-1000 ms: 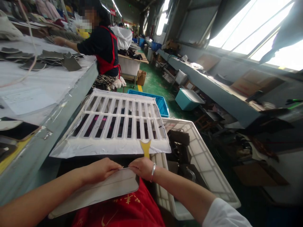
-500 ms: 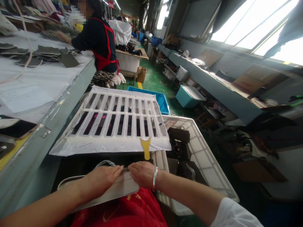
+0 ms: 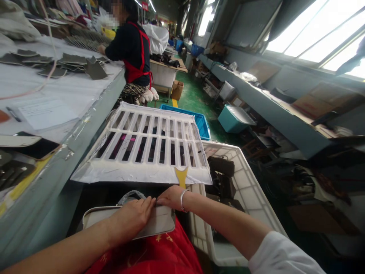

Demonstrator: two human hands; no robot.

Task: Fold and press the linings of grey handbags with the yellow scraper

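A pale grey-beige handbag (image 3: pixel 162 220) lies across my lap, with a clear-wrapped loop handle (image 3: pixel 132 196) at its far side. My left hand (image 3: pixel 139 214) is closed over the bag's upper edge, its fingers pressed together. Close beside its fingertips, my right hand (image 3: pixel 171 197) pinches the same edge; a silver bangle circles that wrist. My fingers cover the spot where they meet the bag. A red apron (image 3: pixel 165 251) lies under the bag.
Ahead is a white slatted rack (image 3: pixel 142 173) with a yellow forked piece (image 3: pixel 181 177) at its front edge. A white crate (image 3: pixel 251 190) of dark bags stands right. The left worktable (image 3: pixel 94 102) bears grey pieces; a co-worker (image 3: pixel 132 49) in a red apron leans over it.
The view has shifted, so the surroundings sit further right. My hands remain at the bag's upper edge; my left hand now lies lower over its front, and the bag appears turned slightly.
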